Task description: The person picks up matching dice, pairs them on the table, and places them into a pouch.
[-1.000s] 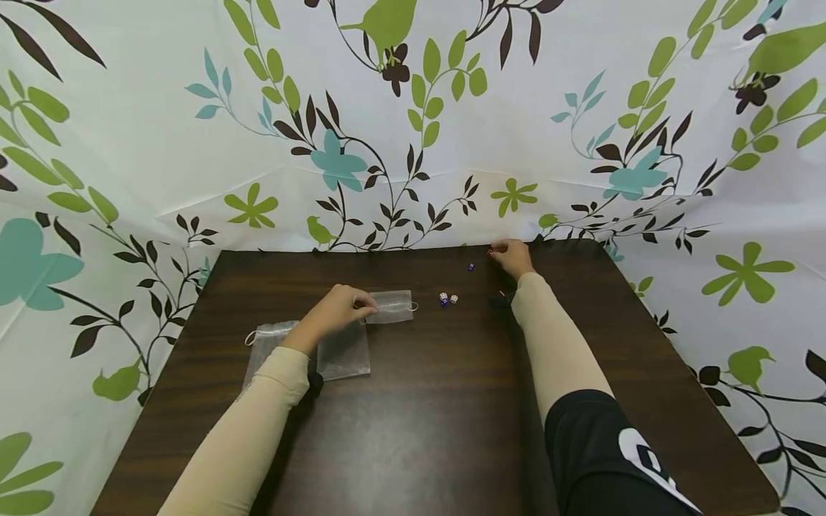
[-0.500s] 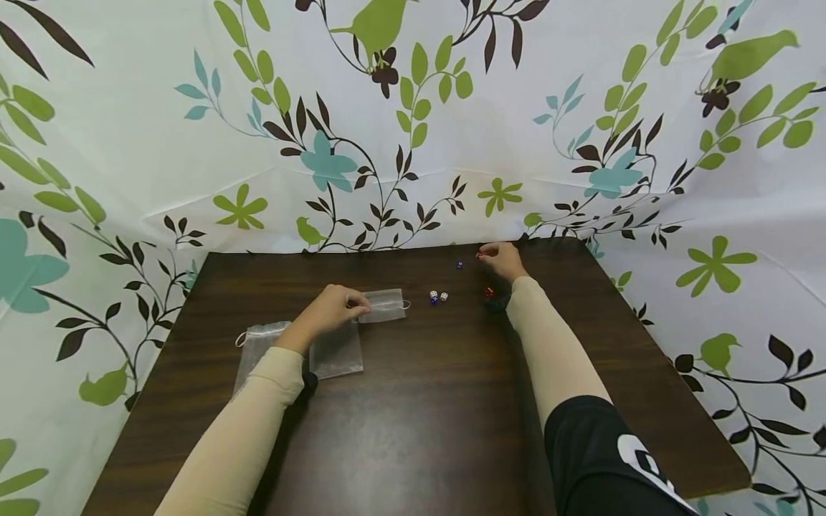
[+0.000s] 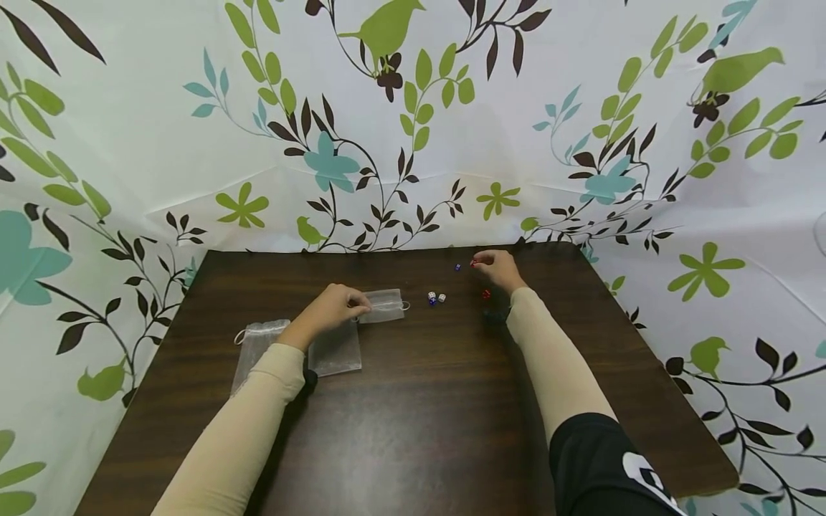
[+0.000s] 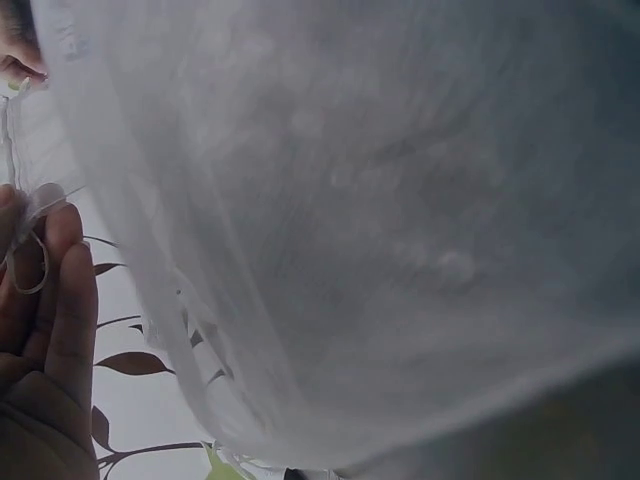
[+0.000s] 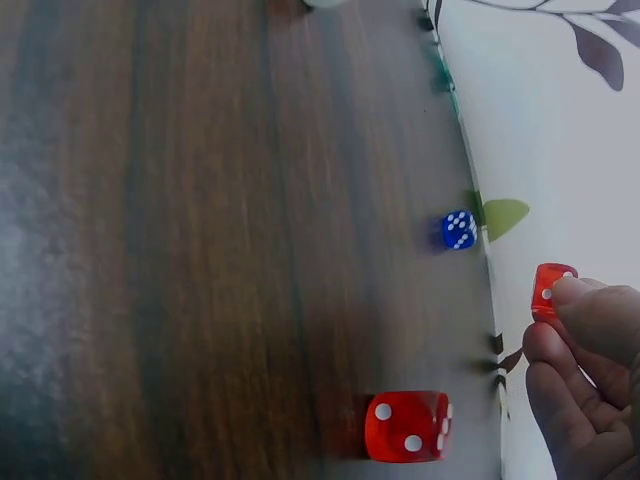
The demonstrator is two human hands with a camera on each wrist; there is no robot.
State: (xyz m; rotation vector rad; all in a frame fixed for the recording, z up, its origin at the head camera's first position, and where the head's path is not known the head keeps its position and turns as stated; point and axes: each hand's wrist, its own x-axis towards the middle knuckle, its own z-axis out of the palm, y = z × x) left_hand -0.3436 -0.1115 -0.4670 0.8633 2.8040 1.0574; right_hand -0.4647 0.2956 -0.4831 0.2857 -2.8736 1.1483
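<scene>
My right hand [image 3: 500, 270] pinches a red die [image 5: 549, 288] between thumb and finger, near the back edge of the table. A second red die [image 5: 405, 426] lies on the wood below that hand, and a blue die [image 5: 459, 229] lies near the back edge, left of my fingertips in the head view. My left hand [image 3: 329, 309] pinches the left end of a small sheer drawstring bag [image 3: 387, 306]; its cord loop [image 4: 30, 262] hangs by the fingers in the left wrist view. Pale sheer fabric [image 4: 350, 220] fills most of that view.
Between the hands sit a white die [image 3: 432, 294], a blue die [image 3: 433, 302] and another white die [image 3: 442, 298]. Two larger sheer bags [image 3: 338, 355] lie around my left forearm, which partly covers them. A patterned cloth [image 3: 387, 143] rises behind the dark table [image 3: 400, 430].
My right hand has come slightly nearer the blue die at the back, keeping the red die. The red die on the table shows more fully. My left hand stays put; the head view has shifted slightly.
</scene>
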